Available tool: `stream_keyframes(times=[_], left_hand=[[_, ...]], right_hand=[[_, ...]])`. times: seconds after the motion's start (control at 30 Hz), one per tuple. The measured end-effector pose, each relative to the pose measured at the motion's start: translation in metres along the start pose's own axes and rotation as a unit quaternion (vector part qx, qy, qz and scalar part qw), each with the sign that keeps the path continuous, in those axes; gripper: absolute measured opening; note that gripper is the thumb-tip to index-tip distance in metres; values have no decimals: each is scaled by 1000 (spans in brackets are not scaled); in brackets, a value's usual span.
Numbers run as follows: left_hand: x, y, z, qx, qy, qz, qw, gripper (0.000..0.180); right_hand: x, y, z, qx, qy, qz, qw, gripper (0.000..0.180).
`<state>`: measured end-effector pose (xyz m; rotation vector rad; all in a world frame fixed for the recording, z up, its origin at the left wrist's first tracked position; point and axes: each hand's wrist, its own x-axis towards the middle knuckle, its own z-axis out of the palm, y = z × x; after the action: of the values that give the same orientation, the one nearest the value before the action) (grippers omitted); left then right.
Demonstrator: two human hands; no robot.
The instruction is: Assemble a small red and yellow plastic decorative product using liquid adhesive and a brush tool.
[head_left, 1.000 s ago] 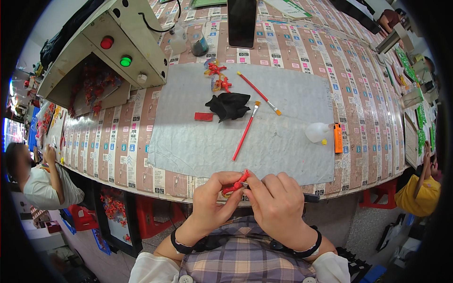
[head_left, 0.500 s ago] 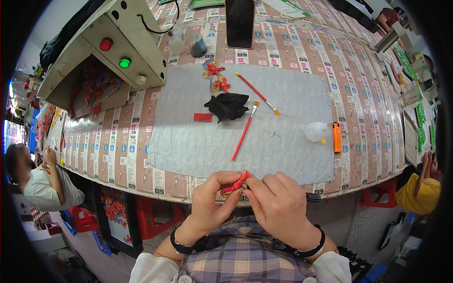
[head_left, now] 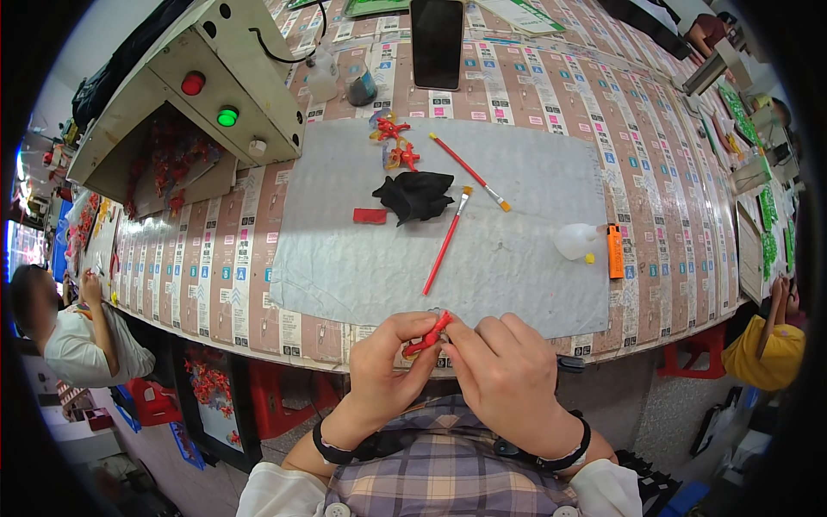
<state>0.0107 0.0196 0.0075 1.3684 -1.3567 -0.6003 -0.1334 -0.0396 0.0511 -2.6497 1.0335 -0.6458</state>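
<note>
At the near table edge, my left hand (head_left: 383, 358) is closed, thumb and fingers pinching a small red plastic figure (head_left: 424, 339). My right hand (head_left: 508, 370) is also closed, with thumb and forefinger at the figure's right end. The fingers hide most of its shape. Beyond my hands, on a grey sheet (head_left: 517, 293), lie a red-handled brush (head_left: 442, 254), a second red brush (head_left: 465, 171), a crumpled black cloth (head_left: 415, 196) and a flat red block (head_left: 369, 215). Two red figures with clear parts, a nearer one (head_left: 402, 157) and a farther one (head_left: 392, 129), lie behind the cloth.
A beige machine (head_left: 267, 103) with red and green buttons stands at the left, red pieces inside. On the right are a white bottle (head_left: 575, 241) and an orange lighter-like item (head_left: 614, 250). A phone (head_left: 437, 43) and a dark jar (head_left: 362, 89) stand behind. People sit at both sides.
The red figure and my fingertips have shifted very slightly. Both hands keep their grip, and the things on the sheet lie as before.
</note>
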Motion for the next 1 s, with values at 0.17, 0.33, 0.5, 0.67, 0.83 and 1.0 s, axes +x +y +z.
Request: stream_keyframes(times=[0.17, 0.33, 0.5, 0.67, 0.83, 1.0], left_hand=[[0, -1, -1, -12, -4, 0, 1000, 32], [0, -1, -1, -9, -8, -1, 1000, 31], [1, -1, -1, 7, -3, 8, 1000, 31], [0, 0, -1, 7, 0, 4, 1000, 32], [2, 0, -1, 6, -10, 6, 1000, 31], [1, -1, -1, 15, -11, 5, 1000, 31]], right_hand=[[0, 1, -2, -2, -6, -13, 1000, 27], [0, 2, -2, -2, -12, -16, 1000, 27], [0, -1, -1, 0, -5, -2, 1000, 26], [-1, 0, 1, 2, 3, -5, 1000, 27], [-1, 4, 1, 9, -2, -17, 1000, 27], [0, 2, 0, -1, -4, -10, 1000, 27]])
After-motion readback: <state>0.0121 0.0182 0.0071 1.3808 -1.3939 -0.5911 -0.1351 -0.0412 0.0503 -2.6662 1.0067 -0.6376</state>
